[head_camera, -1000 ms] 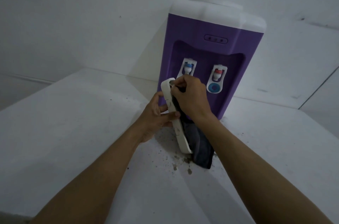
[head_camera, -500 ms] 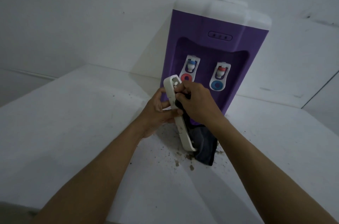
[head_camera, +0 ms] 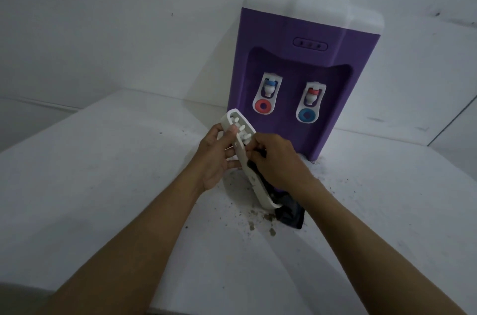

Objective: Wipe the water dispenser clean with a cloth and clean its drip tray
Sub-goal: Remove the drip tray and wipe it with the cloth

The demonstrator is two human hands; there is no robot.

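Observation:
A purple water dispenser [head_camera: 296, 56] with a white top and two taps stands against the wall at the back of a white surface. In front of it my left hand [head_camera: 214, 157] grips a white drip tray [head_camera: 240, 149], held on edge and tilted, its lower end near the surface. My right hand [head_camera: 276, 162] holds a dark cloth [head_camera: 289, 208] against the tray's inner side. The cloth's loose end hangs below the tray onto the surface. Most of the cloth is hidden by my right hand.
Brown dirt crumbs [head_camera: 260, 221] lie scattered on the white surface [head_camera: 103, 172] under and around the tray. White walls close in behind and to the right. The surface's front edge runs along the bottom of the view.
Both hands and the tray have moved down and away from the dispenser front, uncovering both taps. My right hand has slid down the tray, exposing its upper end.

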